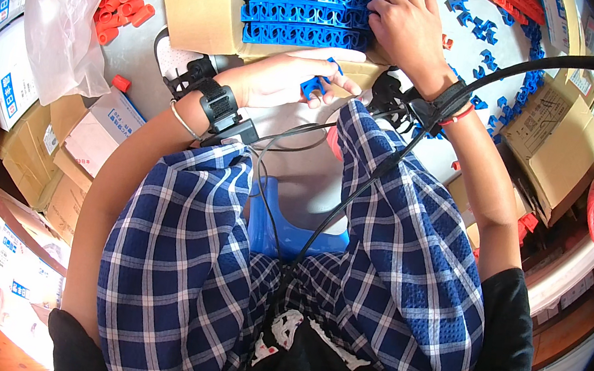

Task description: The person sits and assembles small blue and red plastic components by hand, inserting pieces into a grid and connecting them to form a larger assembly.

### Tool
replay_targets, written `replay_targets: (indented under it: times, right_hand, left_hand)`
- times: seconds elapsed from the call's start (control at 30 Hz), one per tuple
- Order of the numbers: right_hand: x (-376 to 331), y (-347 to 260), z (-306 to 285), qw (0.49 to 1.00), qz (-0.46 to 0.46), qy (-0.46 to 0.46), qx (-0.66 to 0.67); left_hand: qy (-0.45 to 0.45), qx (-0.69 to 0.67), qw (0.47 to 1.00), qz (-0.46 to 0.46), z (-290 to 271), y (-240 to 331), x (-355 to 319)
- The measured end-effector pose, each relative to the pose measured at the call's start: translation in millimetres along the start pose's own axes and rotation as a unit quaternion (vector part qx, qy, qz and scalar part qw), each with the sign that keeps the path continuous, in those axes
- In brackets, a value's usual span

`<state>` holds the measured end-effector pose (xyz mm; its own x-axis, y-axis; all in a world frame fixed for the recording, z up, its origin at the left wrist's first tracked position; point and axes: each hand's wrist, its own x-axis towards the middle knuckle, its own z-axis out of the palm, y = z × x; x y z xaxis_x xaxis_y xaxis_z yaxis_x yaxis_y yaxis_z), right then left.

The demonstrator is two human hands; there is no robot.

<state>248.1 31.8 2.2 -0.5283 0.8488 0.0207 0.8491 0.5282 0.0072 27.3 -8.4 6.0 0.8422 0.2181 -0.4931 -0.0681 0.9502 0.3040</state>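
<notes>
An opened cardboard box (197, 0) in front of me holds neat rows of blue plastic pipe clips (308, 14). My left hand (280, 82) is just below the box's near edge, palm partly turned up. Loose blue pipe clips (315, 86) lie in its curled fingers. My right hand (408, 27) reaches over the right end of the rows. Its fingers are bent down against the clips there, and the fingertips hide whatever they pinch.
Red plastic fittings (122, 1) lie on the floor at left beside a clear plastic bag (72, 13). More blue clips (482, 30) are scattered at right. Cardboard boxes (554, 144) stand on both sides. A black cable (538, 63) crosses my right wrist. A blue stool (291, 233) shows between my legs.
</notes>
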Motion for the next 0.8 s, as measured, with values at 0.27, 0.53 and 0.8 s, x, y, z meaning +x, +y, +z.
replay_targets:
  times: [0.27,0.53,0.8]
  right_hand:
    - [-0.3,-0.1,0.1,1.0,-0.006,0.006,-0.002]
    - [-0.2,0.3,-1.2,1.0,-0.007,0.011,0.012]
    - [-4.6,6.7,2.5,0.999,-0.016,0.008,0.051]
  left_hand:
    - [0.0,0.002,1.0,0.0,-5.1,-2.9,0.1]
    - [-0.013,0.021,1.0,-0.001,-7.1,-2.4,0.5]
    - [-0.009,0.012,1.0,-0.005,-6.0,-2.7,1.2]
